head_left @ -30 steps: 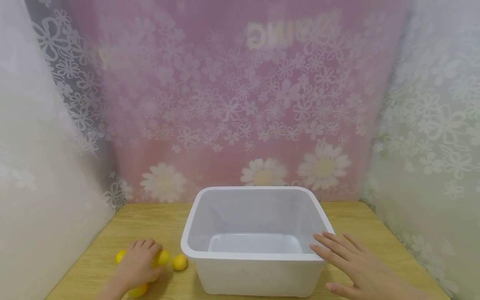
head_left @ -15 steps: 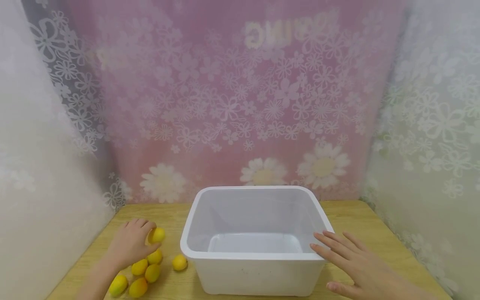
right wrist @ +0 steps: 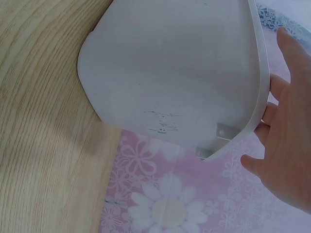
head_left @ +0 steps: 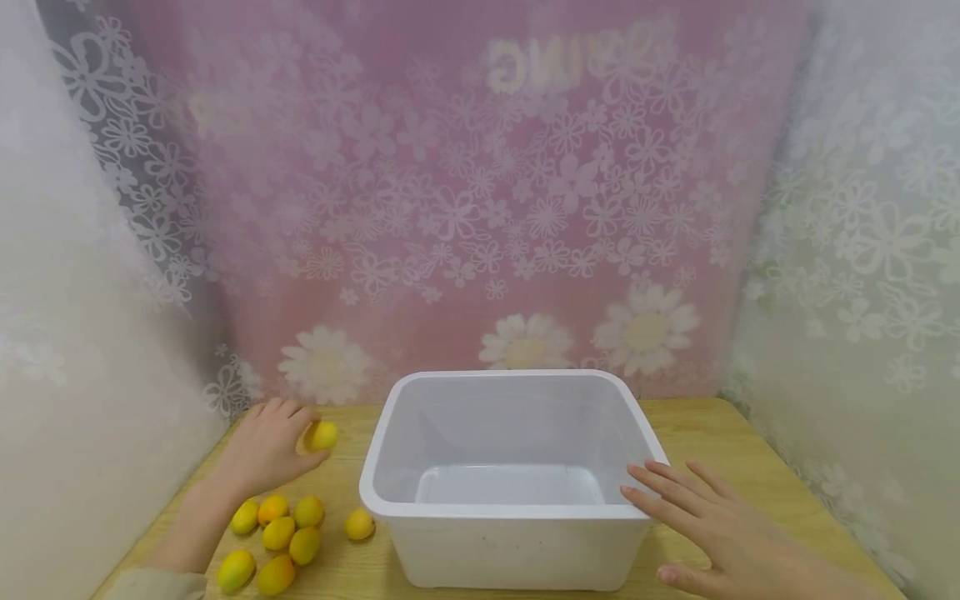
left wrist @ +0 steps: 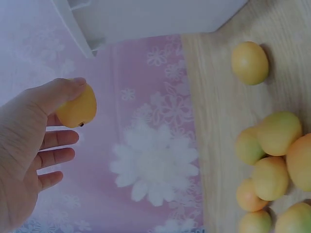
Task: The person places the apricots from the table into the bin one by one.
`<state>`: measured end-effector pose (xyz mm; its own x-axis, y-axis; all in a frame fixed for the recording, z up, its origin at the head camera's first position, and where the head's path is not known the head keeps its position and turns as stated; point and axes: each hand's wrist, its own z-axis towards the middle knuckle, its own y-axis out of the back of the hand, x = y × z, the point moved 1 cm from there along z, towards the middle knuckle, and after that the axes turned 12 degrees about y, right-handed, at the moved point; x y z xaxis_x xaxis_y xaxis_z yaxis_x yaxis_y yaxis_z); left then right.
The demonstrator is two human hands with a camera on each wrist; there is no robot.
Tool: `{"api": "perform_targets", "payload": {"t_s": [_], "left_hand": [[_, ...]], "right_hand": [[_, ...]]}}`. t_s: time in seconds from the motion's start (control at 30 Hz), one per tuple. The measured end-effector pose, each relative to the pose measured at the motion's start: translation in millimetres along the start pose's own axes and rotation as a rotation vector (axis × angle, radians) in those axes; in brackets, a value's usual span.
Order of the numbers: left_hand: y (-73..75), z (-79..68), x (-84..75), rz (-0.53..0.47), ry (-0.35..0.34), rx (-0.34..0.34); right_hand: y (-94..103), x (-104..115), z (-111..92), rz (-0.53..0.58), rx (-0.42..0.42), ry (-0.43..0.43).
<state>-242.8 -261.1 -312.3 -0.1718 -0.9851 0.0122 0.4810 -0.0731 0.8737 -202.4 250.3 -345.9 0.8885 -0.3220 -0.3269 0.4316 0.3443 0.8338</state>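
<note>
My left hand point(head_left: 266, 446) pinches a small, smooth, rounded yellow fruit point(head_left: 324, 436) between thumb and forefinger, raised over the table's far left. In the left wrist view a dark spot marks one end of the held fruit point(left wrist: 80, 109), and the other fingers stand apart from it. A white plastic tub point(head_left: 517, 550) stands in the middle of the table, with its inside showing bare. My right hand point(head_left: 697, 517) rests with spread fingers at the tub's right rim. The right wrist view has the fingers point(right wrist: 269, 114) right along that rim.
Several more yellow fruits point(head_left: 278, 534), some tinged green or orange, lie grouped at the front left of the wooden table point(head_left: 750, 467). A single fruit point(head_left: 360, 525) lies between that group and the tub. Flower-patterned sheets point(head_left: 487, 192) enclose the back and sides.
My left hand has lifted a fruit from the group and moved it away from me, uncovering the others. The right hand and tub have stayed put.
</note>
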Motion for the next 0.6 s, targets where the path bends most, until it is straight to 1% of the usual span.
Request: {"api": "perform_targets", "payload": {"t_s": [0.1,0.2,0.4,0.6], "left_hand": [[5.3,8.4,-3.5,-0.008,-0.022,-0.01],[10.3,16.7,-8.0,-0.024,-0.038,-0.007],[16.3,31.0,-20.4,-0.033,-0.055,0.017],[17.8,41.2,-35.0,-0.053,-0.057,0.062]], "right_hand": [[0.3,0.1,-0.2,-0.012,-0.017,0.001],[1.3,-0.2,-0.4,-0.019,-0.007,0.001],[4.0,1.2,-0.4,-0.035,0.03,-0.013],[3.7,2.4,-0.6,-0.035,0.014,-0.013]]}}
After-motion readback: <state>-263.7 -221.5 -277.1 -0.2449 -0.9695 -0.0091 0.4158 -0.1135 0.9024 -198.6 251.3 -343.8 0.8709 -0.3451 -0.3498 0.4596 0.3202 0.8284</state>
